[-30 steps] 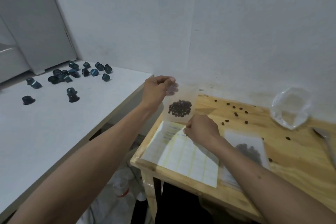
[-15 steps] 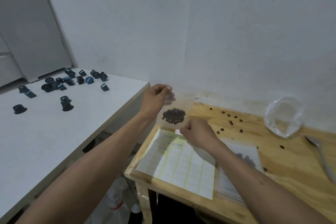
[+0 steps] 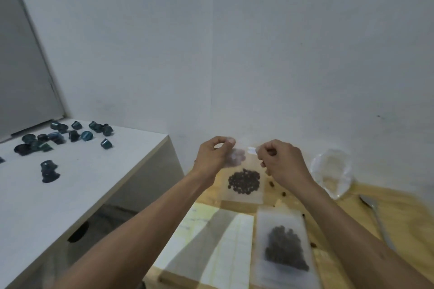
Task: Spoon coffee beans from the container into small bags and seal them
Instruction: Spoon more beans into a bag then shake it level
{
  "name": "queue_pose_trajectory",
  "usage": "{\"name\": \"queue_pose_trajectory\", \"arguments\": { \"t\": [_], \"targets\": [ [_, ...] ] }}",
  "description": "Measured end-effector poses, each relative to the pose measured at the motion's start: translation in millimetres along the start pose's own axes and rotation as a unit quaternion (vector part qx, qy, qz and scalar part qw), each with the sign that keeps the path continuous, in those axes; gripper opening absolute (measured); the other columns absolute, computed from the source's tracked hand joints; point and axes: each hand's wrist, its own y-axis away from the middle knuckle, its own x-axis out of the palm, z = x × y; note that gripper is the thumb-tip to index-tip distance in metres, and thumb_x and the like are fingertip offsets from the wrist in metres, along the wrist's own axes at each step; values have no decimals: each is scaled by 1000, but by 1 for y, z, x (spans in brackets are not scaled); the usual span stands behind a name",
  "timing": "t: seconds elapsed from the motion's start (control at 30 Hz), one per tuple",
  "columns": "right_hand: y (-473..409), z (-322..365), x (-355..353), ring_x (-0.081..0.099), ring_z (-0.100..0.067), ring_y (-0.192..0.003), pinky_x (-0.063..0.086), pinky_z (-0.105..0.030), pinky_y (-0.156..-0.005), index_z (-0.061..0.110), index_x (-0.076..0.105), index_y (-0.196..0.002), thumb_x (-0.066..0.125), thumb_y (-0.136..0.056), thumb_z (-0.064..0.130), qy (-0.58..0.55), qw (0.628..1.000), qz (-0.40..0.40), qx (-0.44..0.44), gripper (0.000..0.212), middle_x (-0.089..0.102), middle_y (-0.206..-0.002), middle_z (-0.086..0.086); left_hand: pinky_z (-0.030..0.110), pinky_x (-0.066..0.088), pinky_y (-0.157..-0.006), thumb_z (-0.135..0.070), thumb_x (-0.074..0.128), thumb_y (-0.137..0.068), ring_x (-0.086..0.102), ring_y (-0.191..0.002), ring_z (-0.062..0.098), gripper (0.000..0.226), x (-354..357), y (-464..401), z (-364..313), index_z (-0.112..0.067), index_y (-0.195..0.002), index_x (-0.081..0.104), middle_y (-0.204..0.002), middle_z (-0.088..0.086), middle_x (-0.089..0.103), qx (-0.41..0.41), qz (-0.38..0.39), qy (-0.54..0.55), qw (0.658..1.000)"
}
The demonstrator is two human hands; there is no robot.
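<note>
Far left, dark capsules (image 3: 70, 135) lie scattered on the white bench (image 3: 82, 185), apart from the work. At centre, the left hand (image 3: 215, 156) pinches the upper left corner of a small clear bag (image 3: 244, 183) held upright above the wooden bench (image 3: 399, 218); a cluster of coffee beans (image 3: 244, 182) sits low inside it. The right hand (image 3: 283, 163), fingers curled, pinches a small white sticker (image 3: 251, 149) at the bag's top edge. The step in hand appears to be sealing. To do it well, the left hand should keep the mouth flat and taut, with the beans settled well below it, while the right hand lays the sticker squarely over the fold and presses from the middle outward so no gap is left. Below, a label sheet (image 3: 211, 248) lies beside a second bag of beans (image 3: 285, 248) resting flat. Loose beans (image 3: 272, 184) dot the wood. Farther right stand a clear plastic container (image 3: 333, 172) and a spoon (image 3: 375, 216).
</note>
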Motion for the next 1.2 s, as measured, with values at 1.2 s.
{"name": "queue_pose_trajectory", "arguments": {
  "t": [1.2],
  "targets": [
    [-27, -29, -66, 62, 1, -100, 46, -26, -92, 31, 51, -123, 80, -85, 38, -264, 957, -101, 65, 49, 69, -104, 14, 37, 63, -79, -1, 82, -81, 77, -90, 39, 24, 95, -19, -38, 6, -102, 71, -98, 23, 76, 25, 108, 25, 994]
  ]
}}
